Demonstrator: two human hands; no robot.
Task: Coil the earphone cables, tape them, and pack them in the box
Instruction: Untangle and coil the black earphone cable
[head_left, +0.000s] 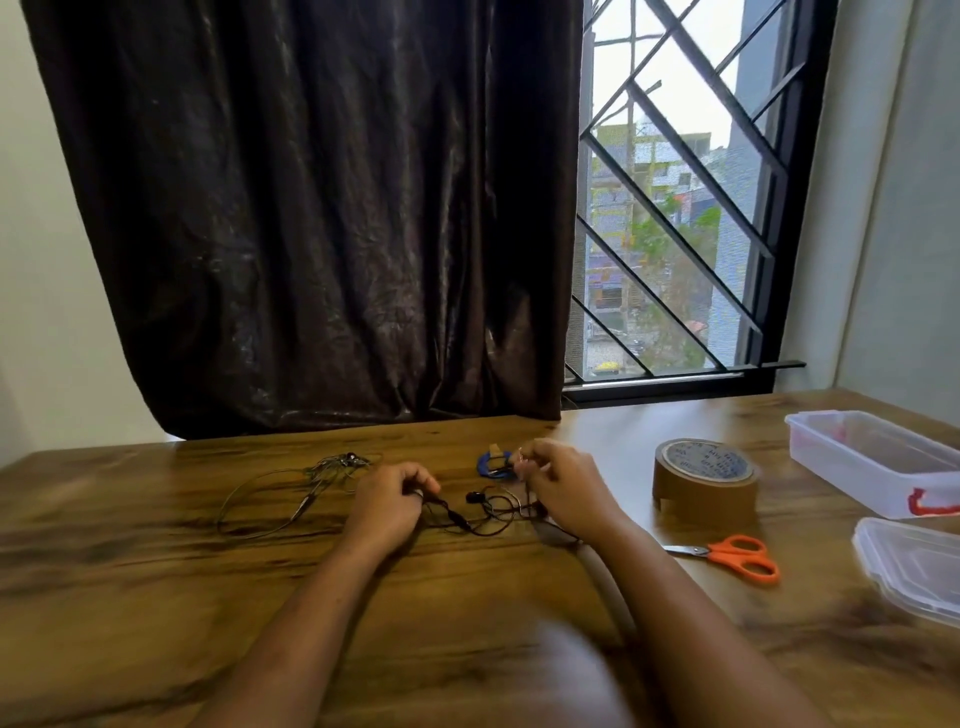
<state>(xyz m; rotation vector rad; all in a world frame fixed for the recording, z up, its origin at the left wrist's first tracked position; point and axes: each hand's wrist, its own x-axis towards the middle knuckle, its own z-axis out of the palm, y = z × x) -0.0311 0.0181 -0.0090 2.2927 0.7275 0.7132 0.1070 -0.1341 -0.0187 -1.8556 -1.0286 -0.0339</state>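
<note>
A black earphone cable (478, 514) is held between both hands at the middle of the table (156, 597), not yet coiled.

One end is pinched in the curled fingers of the left hand (389, 499); the other is nipped by the raised fingertips of the right hand (558, 483). Just behind, a blue cable (491, 464) lies coiled and seemingly taped; a grey cable (291, 493) sprawls loose to the left. Further right, the tape roll (704, 480), scissors (732, 557), open box (872, 457) and lid (914, 566) are set out. Most coiling, taping and all packing is judged to remain.
</note>
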